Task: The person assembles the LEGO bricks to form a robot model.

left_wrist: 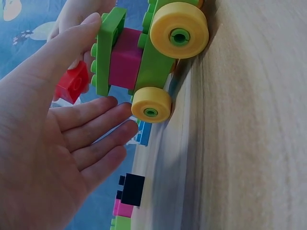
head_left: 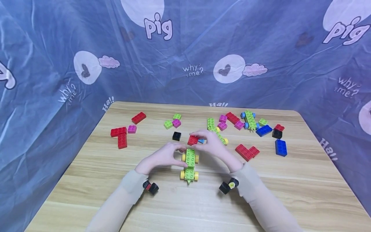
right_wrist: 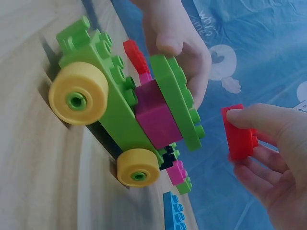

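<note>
A green toy car (head_left: 189, 172) with yellow wheels stands at the table's middle. On its base sits a magenta brick (left_wrist: 125, 60), topped by a green plate (right_wrist: 177, 103). My left hand (head_left: 165, 156) is at the car's left side, thumb and forefinger at the two ends of that plate, the other fingers stretched out beside the front wheel. Between thumb and fingers my right hand (head_left: 210, 141) pinches a red brick (right_wrist: 238, 132), held up beyond the car's far end and apart from the plate.
Behind the hands lie a black brick (head_left: 176, 136), a blue piece (head_left: 201, 140) and a second green car base (head_left: 211, 124). Red bricks (head_left: 122, 140) lie at left, others (head_left: 246, 152) at right. A blue-wheeled car base (head_left: 250, 119) and blue bricks (head_left: 280, 147) are farther right.
</note>
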The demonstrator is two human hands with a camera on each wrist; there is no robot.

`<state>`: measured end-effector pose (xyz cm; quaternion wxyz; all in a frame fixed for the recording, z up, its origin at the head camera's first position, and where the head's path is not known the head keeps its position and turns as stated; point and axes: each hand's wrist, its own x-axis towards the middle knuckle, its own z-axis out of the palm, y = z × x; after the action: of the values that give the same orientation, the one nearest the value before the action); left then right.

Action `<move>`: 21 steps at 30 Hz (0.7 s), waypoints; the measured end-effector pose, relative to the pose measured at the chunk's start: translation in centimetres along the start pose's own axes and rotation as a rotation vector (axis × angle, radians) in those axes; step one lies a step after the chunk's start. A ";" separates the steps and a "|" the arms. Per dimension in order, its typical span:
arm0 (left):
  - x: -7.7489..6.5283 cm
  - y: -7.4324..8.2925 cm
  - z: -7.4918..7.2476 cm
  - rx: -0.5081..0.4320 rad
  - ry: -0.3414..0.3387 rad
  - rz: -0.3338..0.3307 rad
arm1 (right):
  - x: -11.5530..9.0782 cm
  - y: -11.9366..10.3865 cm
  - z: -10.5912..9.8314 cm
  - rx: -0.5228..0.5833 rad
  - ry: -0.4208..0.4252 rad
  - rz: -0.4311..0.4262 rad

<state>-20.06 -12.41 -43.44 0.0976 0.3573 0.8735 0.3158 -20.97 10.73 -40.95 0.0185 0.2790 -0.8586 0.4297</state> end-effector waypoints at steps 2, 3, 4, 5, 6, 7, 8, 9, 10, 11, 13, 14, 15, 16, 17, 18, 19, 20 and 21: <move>0.0 0.0 0.0 0.001 -0.002 0.003 | -0.2 0.0 0.1 0.007 -0.004 -0.012; 0.0 0.0 0.0 0.003 -0.003 0.005 | -0.3 0.0 0.1 0.007 -0.006 -0.019; 0.1 0.0 0.0 0.003 -0.005 0.006 | -0.4 0.0 0.1 0.005 -0.010 -0.027; 0.1 0.0 0.0 0.004 -0.007 0.009 | -0.6 0.0 0.2 0.002 -0.014 -0.034; 0.1 0.0 0.0 0.006 -0.008 0.010 | -0.7 -0.1 0.2 -0.002 -0.020 -0.039; 0.1 0.0 0.0 0.008 -0.009 0.012 | -0.8 -0.2 0.2 0.000 -0.024 -0.038; 0.1 0.0 0.0 0.010 -0.010 0.014 | -0.9 -0.3 0.2 0.000 -0.032 -0.036; 0.1 0.0 0.0 0.011 -0.010 0.016 | -1.0 -0.4 0.2 -0.004 -0.038 -0.031; 0.1 0.0 0.0 0.011 -0.009 0.020 | -1.1 -0.5 0.2 -0.007 -0.047 -0.029; 0.1 0.0 0.1 0.013 -0.009 0.022 | -1.2 -0.6 0.2 -0.006 -0.056 -0.022; 0.1 0.0 0.1 0.011 -0.010 0.024 | -1.4 -0.8 0.3 -0.006 -0.070 -0.002; 0.1 0.0 0.1 0.009 -0.011 0.024 | -1.4 -0.8 0.4 -0.007 -0.075 0.006; 0.1 0.0 0.1 0.008 -0.011 0.023 | -1.5 -0.9 0.4 -0.009 -0.078 0.010; 0.1 0.0 0.1 0.006 -0.013 0.021 | -1.6 -0.9 0.5 -0.010 -0.081 0.014; 0.1 0.0 0.1 0.004 -0.016 0.015 | -1.6 -0.9 0.5 -0.008 -0.081 0.017; 0.1 0.0 0.1 0.002 -0.016 0.015 | -1.6 -0.8 0.6 -0.011 -0.081 0.012; 0.1 0.0 0.1 0.000 -0.018 0.011 | -1.7 -0.8 0.6 -0.012 -0.080 0.003; 0.1 0.1 0.1 -0.001 -0.020 0.008 | -1.7 -0.8 0.7 -0.012 -0.079 -0.004; 0.1 0.1 0.0 -0.004 -0.021 0.006 | -1.7 -0.8 0.7 -0.013 -0.079 -0.012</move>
<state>-20.09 -12.26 -43.40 0.1067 0.3630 0.8707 0.3141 -18.98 10.63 -41.27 -0.0111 0.3010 -0.8598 0.4124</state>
